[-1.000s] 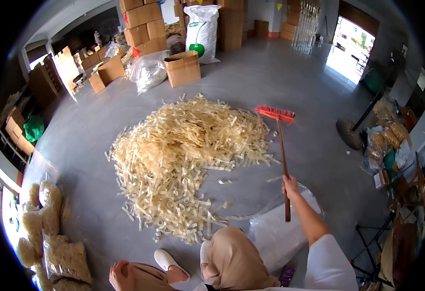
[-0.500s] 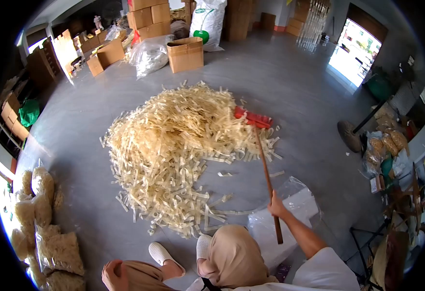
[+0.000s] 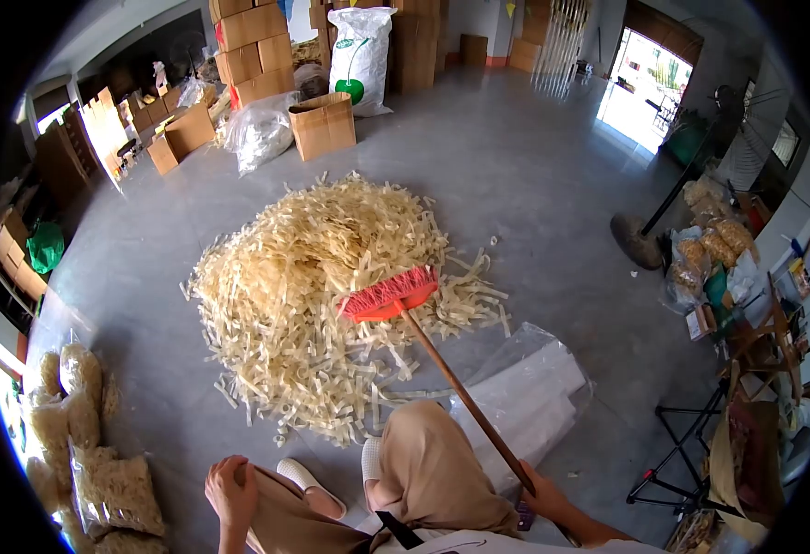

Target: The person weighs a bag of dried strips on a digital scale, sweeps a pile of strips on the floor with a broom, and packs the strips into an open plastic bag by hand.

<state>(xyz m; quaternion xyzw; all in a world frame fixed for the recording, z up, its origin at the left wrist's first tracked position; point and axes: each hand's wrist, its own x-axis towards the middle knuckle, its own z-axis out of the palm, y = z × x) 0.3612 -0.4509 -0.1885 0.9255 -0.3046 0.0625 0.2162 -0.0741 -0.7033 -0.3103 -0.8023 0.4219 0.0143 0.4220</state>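
Observation:
My right hand (image 3: 542, 494) is closed around the wooden handle of a broom (image 3: 465, 392). The broom's red head (image 3: 391, 295) is raised, bristles facing up and away, in front of a big heap of pale yellow, curled strips (image 3: 285, 268). Whether the head touches the strips I cannot tell. On my bent left knee rests my left hand (image 3: 231, 489), holding nothing, its fingers loosely bent and apart. Beside my right leg, a sheet of clear plastic (image 3: 525, 397) lies on the floor.
Filled clear bags (image 3: 114, 489) are stacked at the lower left. An open cardboard box (image 3: 322, 127) and a white sack (image 3: 361, 60) stand beyond the heap. To the right are a standing fan (image 3: 640, 240), bags of yellow pieces (image 3: 724, 240) and a black folding frame (image 3: 677, 452).
The broom head has swung left and nearer from the heap's right edge and turned bristles-up. My right hand has come down toward my body. The view has shifted slightly right.

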